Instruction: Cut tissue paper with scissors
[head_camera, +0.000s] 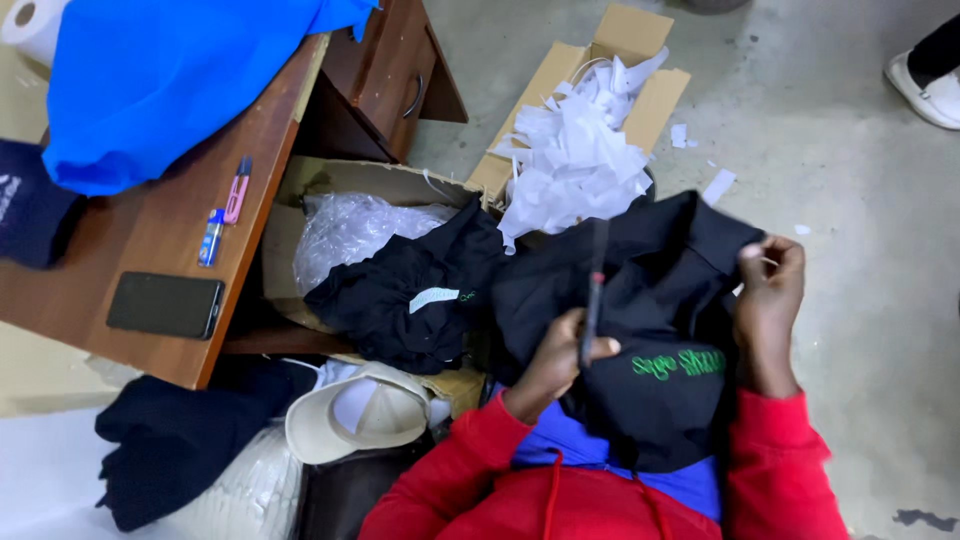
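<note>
Black fabric, a garment (650, 330) with green lettering, drapes over the lap between both hands. Beyond the left hand (553, 365) sits a cardboard box (640, 95) heaped with white paper scraps (575, 160). That left hand grips a thin dark tool (595, 290), blurred, while pressing the cloth. Right hand (768, 290) pinches the garment's upper edge, fingers closed.

I see a brown wooden desk (150, 235) at the left and grey concrete floor (850, 300) around it. On the desk lie a blue bag (170, 80) across its far end, a black phone (165, 305) near its front corner, and a pink pen (237, 190) and small blue tube (210, 237) by its right edge. On the floor stands a cardboard box (625, 70) heaped with white paper scraps (575, 160).
</note>
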